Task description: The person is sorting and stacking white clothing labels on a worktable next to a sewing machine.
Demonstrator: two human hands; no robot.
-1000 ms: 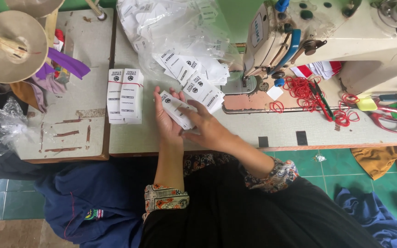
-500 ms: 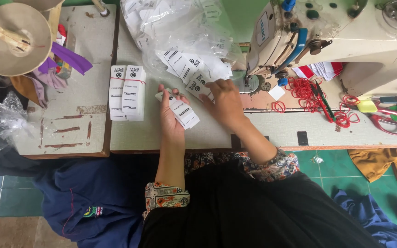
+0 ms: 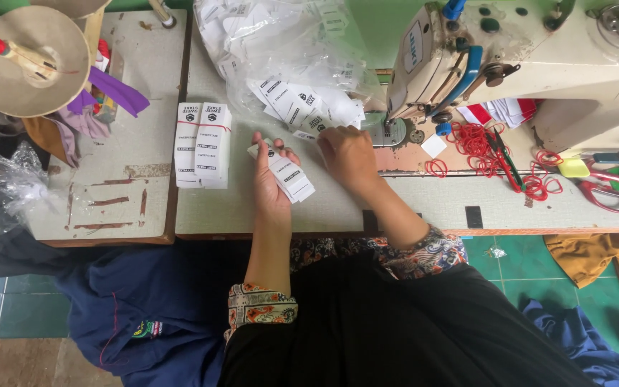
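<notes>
Left hand (image 3: 272,188) is gripping a small stack of white labels (image 3: 288,174) over the worktop (image 3: 266,211), while the right hand (image 3: 347,154) pinches at the loose label pile (image 3: 302,107) by the plastic bag. Looks like the gathering step; the next label needs squaring onto the stack.

Bundled labels (image 3: 203,145) left of left hand (image 3: 270,188); loose label pile (image 3: 302,107) behind; sewing machine (image 3: 510,57) right.

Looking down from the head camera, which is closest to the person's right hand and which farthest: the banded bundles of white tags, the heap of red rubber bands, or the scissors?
From the right hand:
1. Heap of red rubber bands, just to its right.
2. Banded bundles of white tags, to its left, beyond the left hand.
3. Scissors, far right on the table.
</notes>
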